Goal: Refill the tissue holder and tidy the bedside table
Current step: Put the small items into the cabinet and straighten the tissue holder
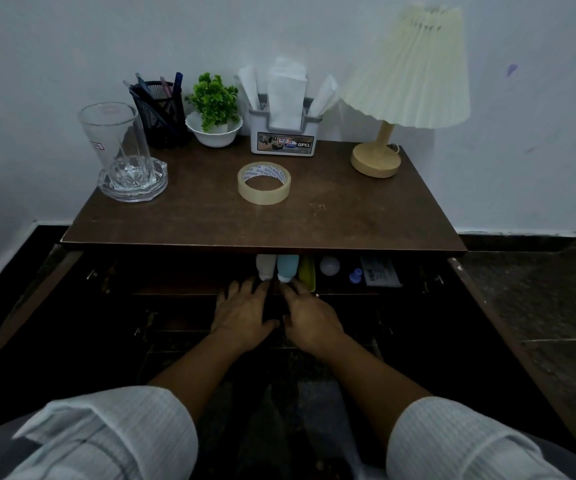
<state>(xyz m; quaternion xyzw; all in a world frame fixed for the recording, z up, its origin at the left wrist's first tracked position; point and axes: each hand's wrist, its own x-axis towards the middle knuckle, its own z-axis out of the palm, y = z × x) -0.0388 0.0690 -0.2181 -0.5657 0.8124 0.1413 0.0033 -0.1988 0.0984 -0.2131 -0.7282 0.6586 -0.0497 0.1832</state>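
- the left hand (241, 313) and right hand (310, 317) lay flat and loose on the front edge of the open drawer (182, 289), holding nothing.
- the fingertips were right by a white bottle (265, 266) and a blue bottle (287, 268). i could not tell if they touched.
- the tissue holder (284, 133) stood at the back of the bench (348, 209), already full of tissues.
- the tape roll (264, 182) lay in the middle of the bench.
- my guess: put the tape in first, then push the drawer slowly with 2 hands, so no bottle got caught.
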